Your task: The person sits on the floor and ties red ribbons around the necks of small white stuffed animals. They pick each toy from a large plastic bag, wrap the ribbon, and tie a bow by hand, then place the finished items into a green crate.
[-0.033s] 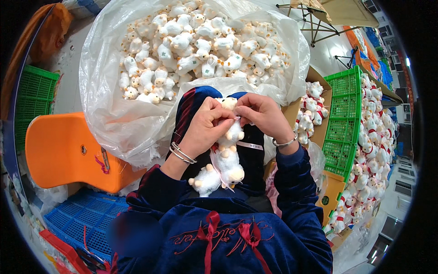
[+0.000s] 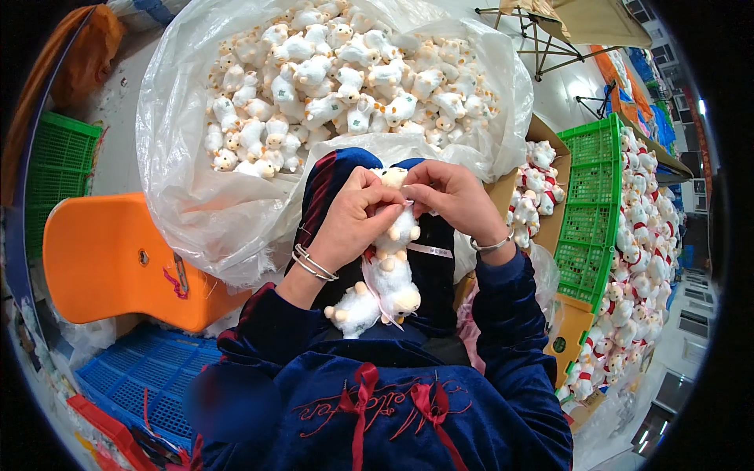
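A small white plush animal (image 2: 401,229) stands upright over my lap, its cream head (image 2: 390,177) up between my hands. A thin pale pink ribbon (image 2: 408,203) is at its neck. My left hand (image 2: 355,213) wraps its left side, thumb and forefinger pinched on the ribbon. From the other side, my right hand (image 2: 452,196) pinches the ribbon too; its fingertips partly hide it. Just below, on my lap, lie a second plush animal (image 2: 391,284) with a pink ribbon and a third plush animal (image 2: 355,310). A printed pale ribbon strip (image 2: 430,250) crosses my dark trouser leg.
Ahead, a large clear plastic bag (image 2: 177,169) holds a heap of white plush animals (image 2: 314,71). An orange chair (image 2: 102,251) and blue crate (image 2: 141,377) are at left. At right stand a cardboard box (image 2: 506,192), green crate (image 2: 585,204) and red-ribboned plush animals (image 2: 640,251).
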`<state>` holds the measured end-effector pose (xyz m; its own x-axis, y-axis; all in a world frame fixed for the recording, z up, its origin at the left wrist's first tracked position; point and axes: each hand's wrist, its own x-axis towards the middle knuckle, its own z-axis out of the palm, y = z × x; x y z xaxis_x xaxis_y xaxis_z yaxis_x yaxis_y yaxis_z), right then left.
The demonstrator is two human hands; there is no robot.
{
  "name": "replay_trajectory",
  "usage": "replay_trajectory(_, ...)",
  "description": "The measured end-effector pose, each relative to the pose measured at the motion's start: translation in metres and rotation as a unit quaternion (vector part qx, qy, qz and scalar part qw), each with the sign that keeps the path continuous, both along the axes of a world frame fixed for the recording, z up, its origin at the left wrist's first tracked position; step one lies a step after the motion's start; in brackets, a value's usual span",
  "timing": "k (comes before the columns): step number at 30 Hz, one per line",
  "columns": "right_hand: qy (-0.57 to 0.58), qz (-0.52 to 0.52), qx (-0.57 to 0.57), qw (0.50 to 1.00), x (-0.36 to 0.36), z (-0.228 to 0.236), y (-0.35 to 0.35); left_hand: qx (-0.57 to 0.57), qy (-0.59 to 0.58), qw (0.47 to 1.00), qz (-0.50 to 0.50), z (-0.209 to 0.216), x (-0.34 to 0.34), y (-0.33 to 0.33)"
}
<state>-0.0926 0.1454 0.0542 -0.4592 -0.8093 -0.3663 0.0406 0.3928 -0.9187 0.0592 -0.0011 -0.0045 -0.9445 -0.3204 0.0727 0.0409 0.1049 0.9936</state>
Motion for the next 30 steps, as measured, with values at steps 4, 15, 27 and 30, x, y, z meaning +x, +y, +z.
replay_trajectory(4, 0.013, 0.035, 0.005, 0.999, -0.002, 0.009, -0.003, 0.008, -0.002, 1.0, 0.005, 0.003, 0.0, 0.001)
replay_trajectory(15, 0.044, 0.0, 0.015, 0.999, 0.006, 0.003, -0.006, 0.013, 0.002, 1.0, 0.009, 0.0, 0.0, 0.002)
replay_trajectory(27, 0.073, -0.031, 0.018, 0.997, 0.009, -0.001, -0.003, 0.005, 0.003, 1.0, 0.006, 0.0, 0.0, 0.002)
replay_trajectory(30, 0.102, -0.004, 0.052, 0.993, 0.007, 0.01, -0.01, -0.018, 0.01, 1.0, 0.003, 0.003, 0.0, 0.0)
